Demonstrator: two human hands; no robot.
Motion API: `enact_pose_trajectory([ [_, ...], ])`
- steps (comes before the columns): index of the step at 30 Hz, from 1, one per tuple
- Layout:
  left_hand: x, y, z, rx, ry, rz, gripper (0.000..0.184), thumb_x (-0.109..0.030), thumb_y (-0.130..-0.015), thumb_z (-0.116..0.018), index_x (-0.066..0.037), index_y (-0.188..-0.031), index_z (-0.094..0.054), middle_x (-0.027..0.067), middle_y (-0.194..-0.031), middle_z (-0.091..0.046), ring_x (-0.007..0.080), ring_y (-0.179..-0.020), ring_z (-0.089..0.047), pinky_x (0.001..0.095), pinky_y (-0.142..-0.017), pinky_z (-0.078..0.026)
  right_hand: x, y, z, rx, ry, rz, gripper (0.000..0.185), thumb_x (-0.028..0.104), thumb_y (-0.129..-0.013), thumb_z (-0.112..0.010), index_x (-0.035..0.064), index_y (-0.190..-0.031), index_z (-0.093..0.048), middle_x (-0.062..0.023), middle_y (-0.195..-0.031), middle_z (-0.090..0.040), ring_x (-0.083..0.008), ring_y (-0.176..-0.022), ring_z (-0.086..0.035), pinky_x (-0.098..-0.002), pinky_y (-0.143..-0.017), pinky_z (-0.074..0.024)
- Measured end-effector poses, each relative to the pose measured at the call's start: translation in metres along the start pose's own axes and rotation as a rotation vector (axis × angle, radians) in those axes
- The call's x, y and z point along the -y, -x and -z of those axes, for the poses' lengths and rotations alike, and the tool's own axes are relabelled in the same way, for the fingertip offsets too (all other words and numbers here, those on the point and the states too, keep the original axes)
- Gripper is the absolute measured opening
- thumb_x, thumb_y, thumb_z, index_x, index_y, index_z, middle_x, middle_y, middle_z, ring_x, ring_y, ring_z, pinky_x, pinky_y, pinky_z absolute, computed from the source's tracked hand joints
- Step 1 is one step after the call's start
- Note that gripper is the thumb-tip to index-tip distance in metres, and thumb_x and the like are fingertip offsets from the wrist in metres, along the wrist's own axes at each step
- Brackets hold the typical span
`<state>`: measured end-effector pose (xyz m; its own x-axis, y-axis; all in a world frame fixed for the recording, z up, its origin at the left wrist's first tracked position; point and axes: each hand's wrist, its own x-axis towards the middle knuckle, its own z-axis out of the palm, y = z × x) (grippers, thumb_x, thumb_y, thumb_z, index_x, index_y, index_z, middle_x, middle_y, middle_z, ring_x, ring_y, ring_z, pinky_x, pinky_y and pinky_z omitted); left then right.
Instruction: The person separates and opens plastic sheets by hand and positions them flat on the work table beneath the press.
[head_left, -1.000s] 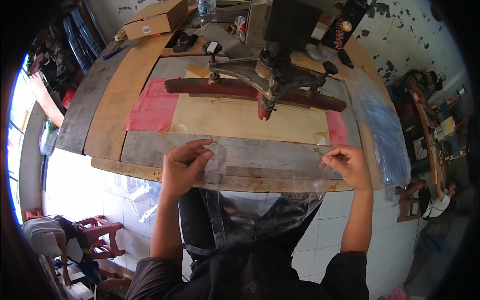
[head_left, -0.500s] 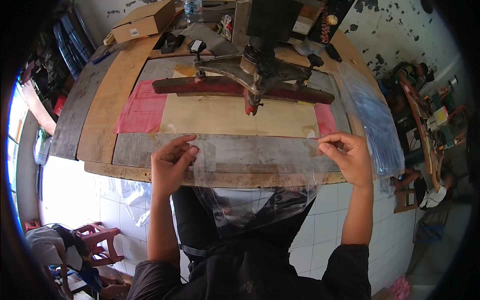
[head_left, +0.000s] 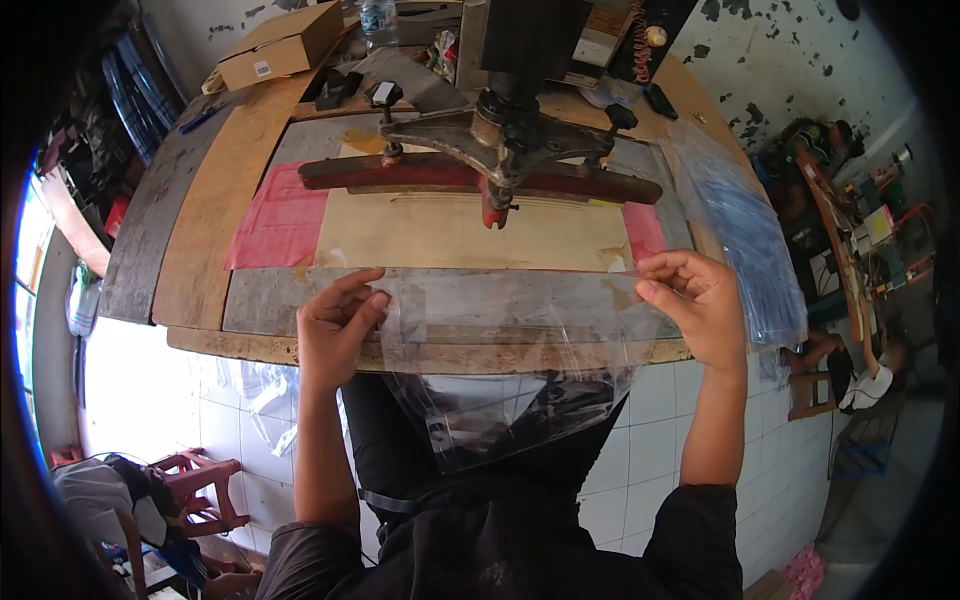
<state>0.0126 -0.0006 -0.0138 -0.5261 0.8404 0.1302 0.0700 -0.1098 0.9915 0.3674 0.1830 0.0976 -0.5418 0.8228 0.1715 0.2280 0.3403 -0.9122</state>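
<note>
Step in hand, as judged: a clear plastic sheet (head_left: 520,410) was being held spread between two hands at the bench's near edge, its lower part hanging over the dark trousers (head_left: 385,430). The left hand (head_left: 340,325) had thumb and fingertips nearly together on the sheet's left edge; the right hand (head_left: 695,305) pinched the far right corner, other fingers curled. The exact grip line was hard to make out through the film. Next move judged to call for level hands and even tension, since such thin film would likely fold or cling.

Surface: bench (head_left: 250,345) with a worn wooden near edge, then a grey plate (head_left: 480,287) bearing a cream sheet (head_left: 430,235) with pink pieces (head_left: 280,215) at left and right. A press head (head_left: 500,140) with a red bar (head_left: 400,175) stood over it. Right: a stack of bluish plastic sheets (head_left: 745,250). Far left: blue pen (head_left: 197,120), cardboard box (head_left: 285,50), water bottle (head_left: 378,20).

Room: white tiled floor (head_left: 660,430), red stool (head_left: 205,490) and a bent person (head_left: 110,490) at left, another person (head_left: 870,385) at right; flaking wall (head_left: 760,60) beyond.
</note>
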Motion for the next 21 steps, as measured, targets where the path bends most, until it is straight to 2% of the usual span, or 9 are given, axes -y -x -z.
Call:
enact_pose_trajectory([
  [7, -0.002, 0.0, 0.0, -0.011, 0.001, 0.007, 0.03, -0.002, -0.097, -0.074, 0.0, -0.128, -0.072, 0.0028, -0.091, -0.076, 0.0049, -0.08, -0.067, 0.02, -0.068, -0.05, 0.002, -0.002, 0.006, 0.099, -0.056, -0.022, 0.02, -0.001, -0.095, -0.073, -0.0058, -0.114, -0.071, -0.0109, -0.097, -0.075, -0.014, -0.091, -0.072, -0.0278, -0.083, -0.0557],
  [10, -0.004, 0.0, -0.006, -0.019, -0.017, 0.013, 0.028, -0.003, -0.098, -0.075, 0.0, -0.125, -0.071, 0.0022, -0.089, -0.075, 0.005, -0.079, -0.066, 0.0207, -0.066, -0.05, -0.008, -0.007, 0.0, 0.04, -0.096, -0.047, 0.018, 0.0, -0.095, -0.072, -0.0042, -0.113, -0.069, -0.0094, -0.096, -0.076, -0.0122, -0.088, -0.07, -0.0274, -0.081, -0.0543],
  [13, -0.004, -0.01, -0.013, -0.06, -0.101, -0.078, 0.024, -0.003, -0.098, -0.074, 0.0, -0.121, -0.07, 0.002, -0.09, -0.074, 0.0072, -0.077, -0.067, 0.0234, -0.063, -0.051, -0.033, -0.022, -0.009, -0.056, 0.067, -0.07, 0.019, 0.003, -0.095, -0.074, -0.0028, -0.112, -0.068, -0.0074, -0.095, -0.076, -0.0105, -0.084, -0.069, -0.0268, -0.078, -0.0528],
  [15, -0.014, -0.019, -0.015, -0.05, -0.338, -0.097, 0.02, -0.004, -0.096, -0.074, -0.002, -0.115, -0.068, 0.0045, -0.086, -0.073, 0.0085, -0.077, -0.067, 0.0264, -0.067, -0.053, -0.06, -0.036, -0.015, -0.057, 0.075, -0.078, 0.018, 0.003, -0.094, -0.075, -0.0023, -0.11, -0.068, -0.0064, -0.093, -0.076, -0.0097, -0.082, -0.068, -0.0269, -0.076, -0.0526],
  [16, -0.021, -0.027, -0.016, -0.053, -0.338, -0.101, 0.02, -0.004, -0.096, -0.074, -0.002, -0.115, -0.068, 0.0045, -0.086, -0.073, 0.0085, -0.077, -0.067, 0.0264, -0.067, -0.053, -0.072, -0.045, -0.017, -0.06, 0.083, -0.091, 0.017, 0.004, -0.093, -0.076, -0.0017, -0.108, -0.068, -0.0053, -0.091, -0.076, -0.0089, -0.08, -0.067, -0.027, -0.074, -0.0525],
  [18, -0.035, -0.044, -0.016, 0.021, -0.573, -0.167, 0.02, -0.006, -0.094, -0.074, -0.003, -0.113, -0.068, 0.0084, -0.083, -0.072, 0.0118, -0.075, -0.067, 0.0291, -0.07, -0.054, -0.088, -0.062, -0.022, -0.048, 0.11, -0.086, 0.016, 0.004, -0.092, -0.077, -0.0013, -0.105, -0.069, -0.0052, -0.089, -0.076, -0.0093, -0.079, -0.068, -0.0275, -0.073, -0.0528],
  [19, -0.033, -0.054, -0.015, 0.047, -0.606, -0.222, 0.019, -0.007, -0.092, -0.073, -0.003, -0.11, -0.067, 0.0107, -0.08, -0.07, 0.018, -0.071, -0.067, 0.0326, -0.069, -0.054, -0.094, -0.069, -0.025, -0.038, 0.137, -0.085, 0.014, 0.004, -0.091, -0.077, -0.0009, -0.103, -0.07, -0.005, -0.087, -0.076, -0.0097, -0.078, -0.068, -0.0279, -0.071, -0.0532],
  [21, -0.026, -0.076, -0.011, 0.103, -0.669, -0.252, 0.018, -0.007, -0.092, -0.073, -0.002, -0.109, -0.069, 0.012, -0.083, -0.07, 0.0209, -0.073, -0.068, 0.0349, -0.07, -0.054, -0.108, -0.086, -0.031, -0.051, 0.205, -0.041, 0.012, 0.003, -0.09, -0.078, -0.0005, -0.099, -0.071, -0.0055, -0.086, -0.076, -0.011, -0.078, -0.07, -0.0287, -0.07, -0.0535],
])
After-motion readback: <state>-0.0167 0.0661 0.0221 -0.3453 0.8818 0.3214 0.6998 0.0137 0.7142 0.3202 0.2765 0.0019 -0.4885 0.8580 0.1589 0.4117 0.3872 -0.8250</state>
